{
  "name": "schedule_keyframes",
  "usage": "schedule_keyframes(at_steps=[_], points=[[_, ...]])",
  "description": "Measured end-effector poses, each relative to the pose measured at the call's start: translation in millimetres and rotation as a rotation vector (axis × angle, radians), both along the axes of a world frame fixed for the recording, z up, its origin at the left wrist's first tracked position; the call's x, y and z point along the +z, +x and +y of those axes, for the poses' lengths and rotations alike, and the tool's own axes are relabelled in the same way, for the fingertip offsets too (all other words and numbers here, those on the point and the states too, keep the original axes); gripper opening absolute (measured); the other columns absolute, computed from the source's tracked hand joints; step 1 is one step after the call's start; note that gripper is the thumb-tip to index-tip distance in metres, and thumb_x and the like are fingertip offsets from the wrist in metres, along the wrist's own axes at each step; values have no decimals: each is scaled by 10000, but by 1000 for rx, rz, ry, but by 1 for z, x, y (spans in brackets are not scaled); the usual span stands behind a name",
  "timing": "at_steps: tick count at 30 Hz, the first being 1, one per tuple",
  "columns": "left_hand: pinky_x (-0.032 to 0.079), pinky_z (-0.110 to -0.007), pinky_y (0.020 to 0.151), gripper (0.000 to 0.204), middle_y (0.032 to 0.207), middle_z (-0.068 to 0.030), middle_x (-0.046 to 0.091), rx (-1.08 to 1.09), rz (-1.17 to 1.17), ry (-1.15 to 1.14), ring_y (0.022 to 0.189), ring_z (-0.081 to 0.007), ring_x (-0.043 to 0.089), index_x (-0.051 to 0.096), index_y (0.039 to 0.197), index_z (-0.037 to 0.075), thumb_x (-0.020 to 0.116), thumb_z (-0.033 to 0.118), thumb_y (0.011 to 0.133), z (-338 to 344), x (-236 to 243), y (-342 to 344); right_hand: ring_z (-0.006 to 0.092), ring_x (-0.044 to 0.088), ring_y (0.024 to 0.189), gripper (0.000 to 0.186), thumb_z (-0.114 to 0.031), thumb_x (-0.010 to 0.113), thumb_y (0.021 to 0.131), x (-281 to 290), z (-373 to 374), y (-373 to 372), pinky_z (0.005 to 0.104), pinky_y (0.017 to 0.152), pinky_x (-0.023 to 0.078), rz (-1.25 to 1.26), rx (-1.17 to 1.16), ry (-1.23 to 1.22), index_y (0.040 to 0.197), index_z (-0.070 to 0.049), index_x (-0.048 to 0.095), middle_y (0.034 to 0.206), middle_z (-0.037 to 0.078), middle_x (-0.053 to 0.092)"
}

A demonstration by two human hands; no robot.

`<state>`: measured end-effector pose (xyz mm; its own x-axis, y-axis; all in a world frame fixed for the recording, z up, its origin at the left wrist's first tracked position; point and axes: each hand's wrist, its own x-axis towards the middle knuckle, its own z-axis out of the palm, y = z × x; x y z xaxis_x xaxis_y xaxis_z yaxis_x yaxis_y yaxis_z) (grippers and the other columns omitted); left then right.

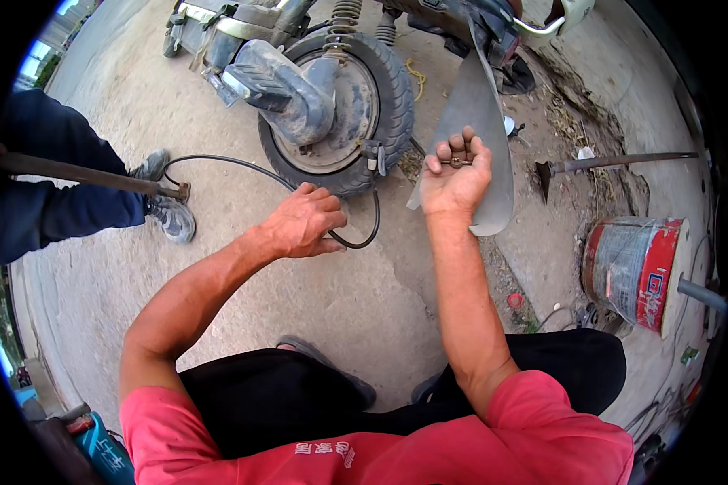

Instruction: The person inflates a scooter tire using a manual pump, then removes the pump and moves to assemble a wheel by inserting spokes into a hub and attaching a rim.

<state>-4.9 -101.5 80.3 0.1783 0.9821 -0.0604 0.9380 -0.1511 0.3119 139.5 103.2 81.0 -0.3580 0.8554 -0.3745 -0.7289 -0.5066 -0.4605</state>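
- The scooter [299,24] stands on the concrete ground [364,299] ahead of the person, its rear wheel [340,113] facing them, tyre resting on the ground.
- A grey mudguard panel [477,121] hangs beside the wheel, directly behind the right hand.
- A red and grey paint can [635,271] lies on its side, well apart to the right.
- A black hose [243,164] runs from a hand pump [89,174] at the left, arcs past the tyre and loops down beneath the left hand.
- The left hand [303,222] reaches forward, forearm angled up to the right, palm down; its grip is curled around the hose just below the tyre.
- The right hand [457,174] is raised, forearm nearly straight up in the picture, palm facing the person.
- Its grip is half curled, fingers bent over a small dark metal part [456,162] lying at their base, near the tyre's right side.
- Another person's shoe [172,218] stands beside the pump.
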Motion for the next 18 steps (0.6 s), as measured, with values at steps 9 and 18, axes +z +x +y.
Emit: schedule_keyframes(at_steps=[9, 18], points=[[411, -400, 841, 380, 863, -60, 558, 10, 7, 6, 922, -260, 564, 650, 920, 92, 828, 337, 691, 2, 8, 3, 99, 536, 674, 271, -297, 537, 951, -55, -6, -28, 248, 520, 397, -253, -23, 80, 1084, -71, 602, 819, -7, 576], [427, -393, 831, 376, 873, -40, 576, 4, -7, 34, 916, -257, 575, 653, 931, 110, 826, 342, 690, -4, 13, 7, 197, 567, 813, 368, -303, 539, 929, -114, -11, -67, 322, 754, 470, -721, -46, 285, 1008, 31, 673, 857, 80, 582]])
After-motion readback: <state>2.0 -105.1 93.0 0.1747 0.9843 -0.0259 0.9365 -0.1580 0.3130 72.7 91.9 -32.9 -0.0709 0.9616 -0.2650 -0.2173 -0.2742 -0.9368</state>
